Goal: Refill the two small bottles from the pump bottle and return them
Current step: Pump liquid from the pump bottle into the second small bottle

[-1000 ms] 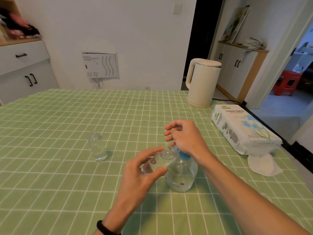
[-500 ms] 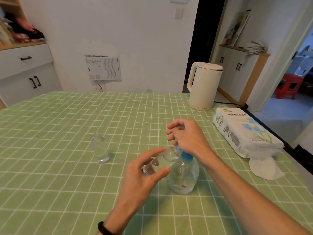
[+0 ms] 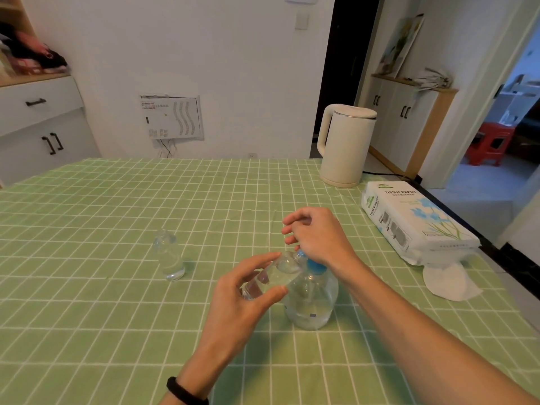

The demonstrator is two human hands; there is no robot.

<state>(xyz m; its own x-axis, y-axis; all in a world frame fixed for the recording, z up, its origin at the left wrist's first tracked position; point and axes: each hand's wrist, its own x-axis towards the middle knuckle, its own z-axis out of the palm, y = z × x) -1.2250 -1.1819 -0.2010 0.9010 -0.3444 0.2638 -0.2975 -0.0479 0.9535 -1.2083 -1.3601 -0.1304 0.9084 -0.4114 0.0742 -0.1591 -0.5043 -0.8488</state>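
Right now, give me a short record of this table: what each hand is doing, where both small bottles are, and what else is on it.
left hand: grips the held small bottle, tilted, mouth at the pump spout
right hand: rests on the blue pump head, fingers loosely curled
pump bottle: upright on the table, clear liquid inside
second small bottle: upright, apart to the left, untouched
other items: kettle and tissue pack on the right side

Bottle [image 3: 169, 260] left; kettle [image 3: 346, 147], tissues [image 3: 415, 226] right.
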